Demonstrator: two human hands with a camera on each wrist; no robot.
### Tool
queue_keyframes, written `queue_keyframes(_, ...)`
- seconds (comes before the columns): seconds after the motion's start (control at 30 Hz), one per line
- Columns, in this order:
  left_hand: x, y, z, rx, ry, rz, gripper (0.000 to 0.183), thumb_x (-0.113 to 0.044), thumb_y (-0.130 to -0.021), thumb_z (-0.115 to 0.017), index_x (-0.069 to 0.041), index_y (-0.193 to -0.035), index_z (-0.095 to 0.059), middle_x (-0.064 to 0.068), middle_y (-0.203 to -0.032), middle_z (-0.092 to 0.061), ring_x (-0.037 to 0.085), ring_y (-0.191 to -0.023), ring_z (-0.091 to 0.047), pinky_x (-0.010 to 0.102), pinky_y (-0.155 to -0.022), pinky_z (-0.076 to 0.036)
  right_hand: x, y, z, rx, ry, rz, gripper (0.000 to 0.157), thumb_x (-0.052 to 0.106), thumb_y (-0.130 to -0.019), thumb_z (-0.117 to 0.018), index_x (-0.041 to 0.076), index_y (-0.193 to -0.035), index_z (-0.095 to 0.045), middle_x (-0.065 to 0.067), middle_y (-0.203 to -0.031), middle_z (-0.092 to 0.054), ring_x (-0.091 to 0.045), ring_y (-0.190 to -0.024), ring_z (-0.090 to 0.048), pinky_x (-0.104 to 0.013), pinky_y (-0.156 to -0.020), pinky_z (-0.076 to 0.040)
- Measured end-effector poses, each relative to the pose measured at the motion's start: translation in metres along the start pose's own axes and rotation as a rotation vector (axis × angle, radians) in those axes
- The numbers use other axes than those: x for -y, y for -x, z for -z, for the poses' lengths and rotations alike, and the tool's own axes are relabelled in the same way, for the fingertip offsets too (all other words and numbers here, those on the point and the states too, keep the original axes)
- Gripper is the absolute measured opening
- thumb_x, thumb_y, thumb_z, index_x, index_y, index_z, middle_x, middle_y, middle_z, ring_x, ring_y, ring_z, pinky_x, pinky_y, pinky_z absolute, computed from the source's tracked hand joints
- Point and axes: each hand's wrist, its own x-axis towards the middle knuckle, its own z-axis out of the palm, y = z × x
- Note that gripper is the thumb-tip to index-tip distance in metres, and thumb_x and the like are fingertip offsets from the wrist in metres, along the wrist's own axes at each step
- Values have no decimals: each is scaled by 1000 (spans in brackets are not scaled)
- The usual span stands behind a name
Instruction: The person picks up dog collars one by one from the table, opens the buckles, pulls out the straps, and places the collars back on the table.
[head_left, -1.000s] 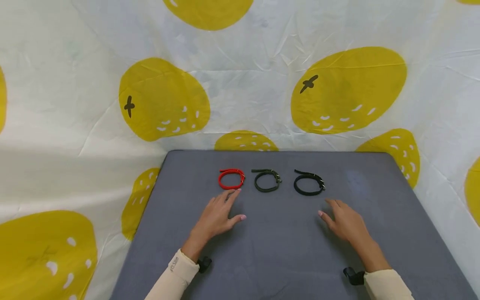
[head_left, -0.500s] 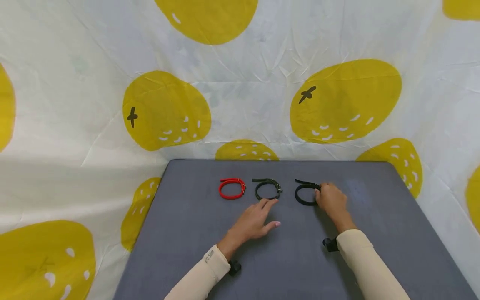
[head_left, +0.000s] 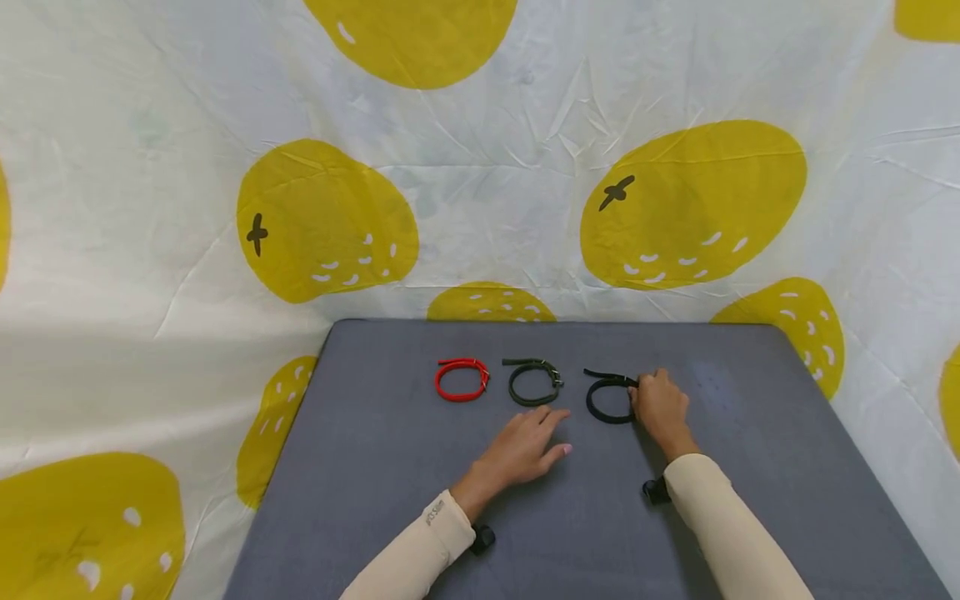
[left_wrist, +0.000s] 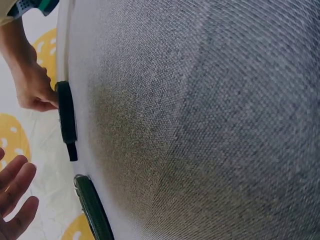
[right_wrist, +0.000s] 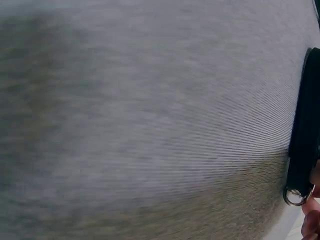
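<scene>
Black pet collar (right_wrist: 305,115) in pinch of R hand (head_left: 662,408); dk green collar (head_left: 532,403) just past L hand (head_left: 521,448) w/ fingers wide; red collar (head_left: 461,398) left of same.

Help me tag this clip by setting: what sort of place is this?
Probably a makeshift recording corner, though the wider room is out of view. A white sheet printed with yellow fruit hangs behind a gray-topped table, and black devices sit at the person's wrists.
</scene>
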Motion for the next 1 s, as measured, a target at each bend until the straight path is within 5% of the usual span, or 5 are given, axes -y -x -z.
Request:
queue_keyframes(0.23, 2, -3, 10, -54, -1, -36, 44, -41, -102, -57, -15, -138, -57, 0, -122, -61, 13, -109, -61, 29, -96, -50, 16, 16, 16, -63, -16, 110, 18, 17, -87, -78, 1, -80, -73, -19, -80, -58, -42, -56, -58, -56, -47, -44)
queue_keyframes(0.47, -1, -7, 28, -151, 44, -93, 27, -34, -102, -60, -14, -119, -67, -2, -116, -62, 11, -105, -61, 24, -92, -51, 46, 38, 44, -145, -28, 266, 15, 18, -82, -83, 6, -81, -75, -10, -74, -67, -29, -53, -60, -42, -41, -43)
queue_keyframes(0.77, -14, 7, 52, -364, 199, -109, 16, -27, -99, -66, -12, -104, -65, 3, -121, -63, 17, -108, -61, 29, -93, -51, 95, 92, 80, -231, -359, 491, 22, 4, -74, -87, 5, -92, -75, -4, -79, -68, -1, -54, -49, -16, -47, -39)
queue_keyframes(0.9, -20, 22, 64, -271, 252, -109, 36, -33, -99, -65, -10, -126, -62, 1, -121, -66, 12, -102, -65, 25, -88, -53, 111, 113, 90, -223, -443, 581, 31, 0, -69, -88, 7, -95, -73, 0, -83, -66, 4, -58, -47, -11, -53, -40)
queue_keyframes(1.0, -23, 34, 71, -183, 262, -115, 41, -37, -99, -64, -12, -131, -63, -3, -116, -71, 5, -90, -66, 18, -80, -52, 120, 125, 94, -208, -495, 572, 35, -3, -68, -88, 8, -96, -71, 1, -86, -65, 4, -59, -49, -10, -55, -41)
